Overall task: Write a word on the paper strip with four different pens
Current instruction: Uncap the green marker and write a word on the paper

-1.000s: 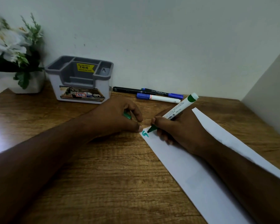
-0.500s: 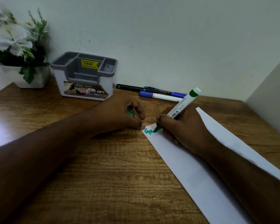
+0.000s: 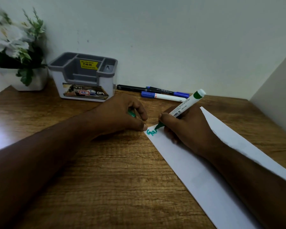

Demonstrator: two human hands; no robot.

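A long white paper strip (image 3: pixel 195 171) lies slanted across the wooden desk, from the centre to the lower right. My right hand (image 3: pixel 186 128) grips a green marker (image 3: pixel 185 108) whose tip touches the strip's far end. Green letters (image 3: pixel 151 132) stand there. My left hand (image 3: pixel 122 114) rests on the desk with its thumb at the strip's corner, and it is closed around the green cap (image 3: pixel 132 113). Against the wall lie a black pen (image 3: pixel 132 87), a dark pen with blue ends (image 3: pixel 168 92) and a white marker with a blue cap (image 3: pixel 163 96).
A grey and white desk organiser (image 3: pixel 84 78) stands at the back, left of the pens. A white pot of white flowers (image 3: pixel 18 52) fills the back left corner. A side wall (image 3: pixel 276 100) closes the desk on the right.
The green writing has grown from one letter to about three. My right hand and the marker tip have shifted a little to the right along the strip. My left hand has stayed put.
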